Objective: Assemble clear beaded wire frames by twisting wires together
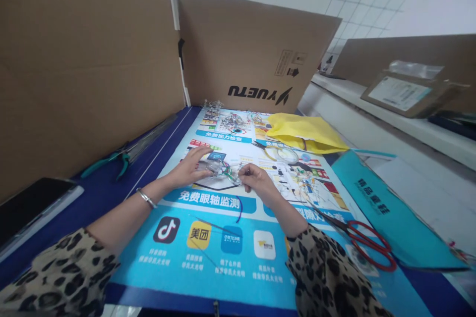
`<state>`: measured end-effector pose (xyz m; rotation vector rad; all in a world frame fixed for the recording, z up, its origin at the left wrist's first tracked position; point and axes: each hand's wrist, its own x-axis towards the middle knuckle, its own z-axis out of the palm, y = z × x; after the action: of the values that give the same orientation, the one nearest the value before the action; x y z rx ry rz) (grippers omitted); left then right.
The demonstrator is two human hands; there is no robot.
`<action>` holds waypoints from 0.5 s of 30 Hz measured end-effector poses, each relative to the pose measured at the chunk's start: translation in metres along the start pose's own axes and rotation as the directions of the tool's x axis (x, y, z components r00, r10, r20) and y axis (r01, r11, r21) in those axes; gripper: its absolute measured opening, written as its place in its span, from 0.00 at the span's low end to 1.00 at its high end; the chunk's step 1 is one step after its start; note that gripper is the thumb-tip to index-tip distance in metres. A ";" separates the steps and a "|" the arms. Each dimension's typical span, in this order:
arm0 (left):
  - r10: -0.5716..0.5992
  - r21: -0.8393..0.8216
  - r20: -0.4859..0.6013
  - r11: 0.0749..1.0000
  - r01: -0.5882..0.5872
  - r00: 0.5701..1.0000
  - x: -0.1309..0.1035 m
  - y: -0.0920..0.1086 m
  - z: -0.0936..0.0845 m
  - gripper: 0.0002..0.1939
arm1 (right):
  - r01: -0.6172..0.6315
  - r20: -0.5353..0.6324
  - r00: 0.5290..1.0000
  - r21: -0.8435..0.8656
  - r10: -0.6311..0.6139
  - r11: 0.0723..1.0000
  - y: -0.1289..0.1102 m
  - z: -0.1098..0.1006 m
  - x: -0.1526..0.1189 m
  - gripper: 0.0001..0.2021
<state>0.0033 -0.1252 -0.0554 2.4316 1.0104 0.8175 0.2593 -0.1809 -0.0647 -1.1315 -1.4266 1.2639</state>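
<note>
A small tangle of clear, shiny pieces with green and coloured strands (pixel 227 172) lies on the printed sheet between my hands. My left hand (pixel 193 166) is at its left, fingers stretched out and thumb reaching to its edge. At the right edge of the tangle, my right hand (pixel 256 178) is closed in a pinch; what sits between its fingertips is too small to make out. A purple cord (pixel 239 209) lies just below the hands. Thin, dark needle-like lines (pixel 208 252) cross the sheet nearer to me.
Red-handled scissors (pixel 368 240) lie at right, beside a teal bag (pixel 386 208). A yellow pouch (pixel 308 131), a ring-shaped coil (pixel 282 154) and shiny wire pieces (pixel 236 120) are farther back. Teal-handled pliers (pixel 107 161) rest at left. Cardboard panels (pixel 241 44) stand behind and left.
</note>
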 end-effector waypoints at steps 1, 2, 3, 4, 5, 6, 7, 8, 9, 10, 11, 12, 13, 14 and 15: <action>-0.058 -0.095 0.021 0.994 0.060 0.998 -0.002 -0.004 0.000 0.33 | 0.001 0.000 1.000 0.002 -0.001 1.000 -0.001 0.000 0.000 0.05; -0.109 -0.186 0.050 0.976 0.117 0.993 -0.004 -0.007 0.001 0.34 | 0.001 0.003 1.000 0.004 -0.001 1.000 -0.002 0.001 -0.001 0.05; -0.146 -0.263 0.081 0.951 0.162 0.986 -0.005 -0.009 0.002 0.35 | 0.001 0.006 1.000 0.006 -0.001 1.000 -0.003 0.001 -0.002 0.05; -0.166 -0.320 0.113 0.928 0.194 0.980 -0.005 -0.010 0.002 0.36 | 0.000 0.007 1.000 0.004 0.000 1.000 -0.004 0.002 -0.002 0.05; -0.172 -0.354 0.140 0.911 0.212 0.975 -0.006 -0.010 0.003 0.37 | -0.002 0.002 1.000 0.000 0.002 1.000 -0.005 0.002 -0.003 0.05; -0.170 -0.369 0.159 0.903 0.218 0.973 -0.006 -0.008 0.004 0.37 | -0.003 -0.004 1.000 -0.007 0.003 1.000 -0.006 0.002 -0.003 0.04; -0.163 -0.373 0.169 0.902 0.216 0.972 -0.006 -0.006 0.004 0.37 | -0.003 -0.010 1.000 -0.014 0.003 1.000 -0.006 0.003 -0.004 0.04; -0.153 -0.373 0.174 0.904 0.209 0.973 -0.006 -0.004 0.005 0.36 | -0.002 -0.015 1.000 -0.021 0.001 1.000 -0.006 0.003 -0.004 0.04; -0.137 -0.374 0.176 0.907 0.195 0.975 -0.006 -0.001 0.005 0.37 | 0.001 -0.018 1.000 -0.027 -0.001 1.000 -0.006 0.003 -0.004 0.04; -0.118 -0.375 0.172 0.910 0.176 0.978 -0.006 0.002 0.006 0.38 | 0.003 -0.018 1.000 -0.032 -0.003 0.999 -0.005 0.004 -0.004 0.04; -0.098 -0.374 0.162 0.915 0.153 0.982 -0.007 0.004 0.006 0.40 | 0.004 -0.018 1.000 -0.039 -0.004 0.999 -0.005 0.004 -0.004 0.04; -0.079 -0.366 0.151 0.922 0.130 0.985 -0.007 0.007 0.008 0.42 | 0.003 -0.019 1.000 -0.047 -0.004 0.999 -0.005 0.004 -0.003 0.03; -0.063 -0.350 0.137 0.931 0.108 0.989 -0.008 0.008 0.009 0.43 | -0.001 -0.021 1.000 -0.056 0.000 0.998 -0.005 0.003 -0.003 0.03; -0.050 -0.330 0.124 0.940 0.089 0.991 -0.008 0.009 0.011 0.42 | -0.005 -0.022 1.000 -0.061 0.004 0.998 -0.004 0.003 -0.003 0.03; -0.039 -0.316 0.105 0.946 0.071 0.994 -0.009 0.010 0.013 0.39 | -0.009 -0.022 1.000 -0.061 0.008 0.998 -0.004 0.002 -0.002 0.03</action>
<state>0.0118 -0.1397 -0.0632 2.1360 0.8333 0.7688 0.2572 -0.1838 -0.0611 -1.1897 -1.4539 1.2173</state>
